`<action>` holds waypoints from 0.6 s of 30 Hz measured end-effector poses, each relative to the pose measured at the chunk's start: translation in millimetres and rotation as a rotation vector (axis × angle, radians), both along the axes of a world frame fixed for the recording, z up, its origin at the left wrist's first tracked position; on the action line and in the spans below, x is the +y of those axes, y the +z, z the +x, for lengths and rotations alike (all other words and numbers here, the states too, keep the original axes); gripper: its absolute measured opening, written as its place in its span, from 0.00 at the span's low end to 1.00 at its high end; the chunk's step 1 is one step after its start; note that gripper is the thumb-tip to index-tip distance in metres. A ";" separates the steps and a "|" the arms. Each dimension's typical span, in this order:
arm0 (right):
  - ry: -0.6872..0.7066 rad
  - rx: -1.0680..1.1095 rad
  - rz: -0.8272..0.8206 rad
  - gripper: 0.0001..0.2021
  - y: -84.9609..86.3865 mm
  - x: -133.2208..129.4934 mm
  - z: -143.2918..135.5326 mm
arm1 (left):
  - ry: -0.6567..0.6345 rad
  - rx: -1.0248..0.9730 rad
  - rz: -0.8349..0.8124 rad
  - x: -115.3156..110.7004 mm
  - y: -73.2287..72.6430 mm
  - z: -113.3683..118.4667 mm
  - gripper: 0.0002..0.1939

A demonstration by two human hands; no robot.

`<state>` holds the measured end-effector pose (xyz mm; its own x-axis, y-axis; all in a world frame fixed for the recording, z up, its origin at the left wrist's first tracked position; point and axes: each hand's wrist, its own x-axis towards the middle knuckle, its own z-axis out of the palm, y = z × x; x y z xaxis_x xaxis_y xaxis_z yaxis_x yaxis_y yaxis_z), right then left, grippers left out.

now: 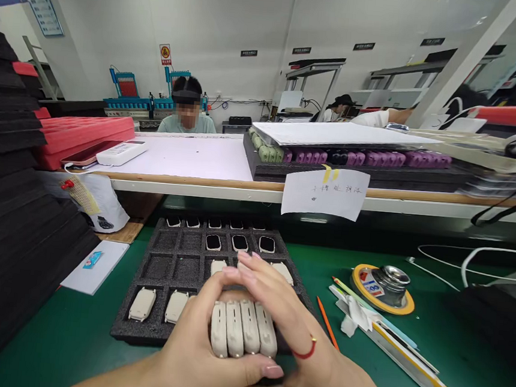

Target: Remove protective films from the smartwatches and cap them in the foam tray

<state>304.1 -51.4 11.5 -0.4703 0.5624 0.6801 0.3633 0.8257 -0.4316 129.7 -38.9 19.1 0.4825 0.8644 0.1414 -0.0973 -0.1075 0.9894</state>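
Several beige smartwatch cases (pixel 243 331) stand side by side in a row between my two hands, their slotted edges facing me. My left hand (pixel 191 338) wraps round the row from the left, with its thumb along the bottom. From the right, my right hand (pixel 295 329) closes over the same row, its fingers overlapping the left fingers at the top. A red band circles part of the right hand. Just beyond and under the hands lies a black foam tray (pixel 163 239) with square pockets. Some pockets hold watch cases (pixel 142 304), others watches with dark screens (pixel 240 243).
At right lie a yellow tape roll (pixel 359 280) with a metal-topped jar, an orange pencil (pixel 328 323) and several slim tools. Black foam sheets (pixel 9 196) are stacked at left. A shelf (pixel 186 187) crosses above the tray. A co-worker (pixel 187 118) sits beyond.
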 end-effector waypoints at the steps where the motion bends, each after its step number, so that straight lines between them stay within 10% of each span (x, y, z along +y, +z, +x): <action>1: -0.003 0.056 -0.067 0.48 0.2 -0.8 1.7 | 0.015 0.029 0.054 -1.5 -0.6 -0.8 0.30; 9: 0.184 0.370 -0.929 0.49 0.6 7.5 4.4 | 0.013 0.107 0.357 -1.4 -5.4 -4.2 0.24; 18: 0.004 0.384 -0.697 0.58 -0.2 -8.8 -10.2 | -0.069 0.102 0.614 4.0 -9.4 -12.5 0.42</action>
<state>293.9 -60.2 11.3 -0.2770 0.9169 0.2874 0.0824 0.3207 -0.9436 117.2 -34.9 9.7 0.5716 0.6064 0.5528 -0.0328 -0.6562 0.7538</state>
